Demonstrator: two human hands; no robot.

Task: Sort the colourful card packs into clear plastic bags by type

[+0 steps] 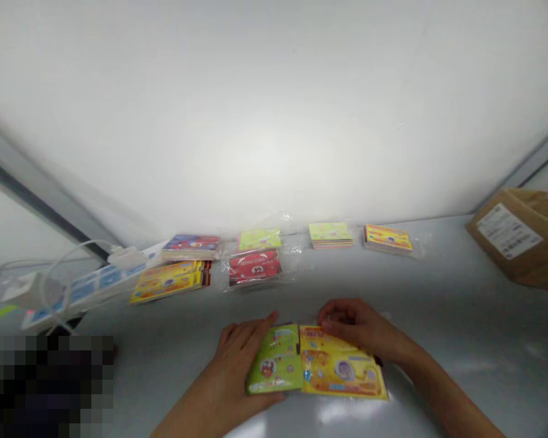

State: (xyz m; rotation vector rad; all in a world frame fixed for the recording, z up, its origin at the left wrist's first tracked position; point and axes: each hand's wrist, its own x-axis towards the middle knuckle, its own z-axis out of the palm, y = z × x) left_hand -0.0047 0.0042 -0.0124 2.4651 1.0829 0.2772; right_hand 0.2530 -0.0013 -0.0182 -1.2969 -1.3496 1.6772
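— Left hand [240,365]?

— Open, fingers spread, palm curved against the left edge of a green card pack [274,359]. Contact, but no clench.

— Right hand [354,322]?

— Half closed. Fingers [333,315] curled, tips down on the top edge of a yellow card pack [340,365]. Firm pinch or light touch? Impossible to tell from this view.

— And those two packs?

— Flat on a grey worktop [438,316], side by side, inner edges touching, between both hands.

— Anything farther off?

— A back row of four: a purple stack [190,246], a lime stack in clear plastic [259,239], a second lime stack [330,235], and a yellow stack in clear plastic [387,237]. Just in front of that row, a yellow-and-red pack [168,281] and a red pack in clear plastic [254,266]. All well apart from both hands.

— Off to the sides?

— At the far right, a cardboard box [520,237] with a white shipping label [509,231]. At the far left, a white power strip [91,286], with a white plug adapter [30,291] and a pale cable [68,258] beside it. Behind everything, a plain white wall [274,109].
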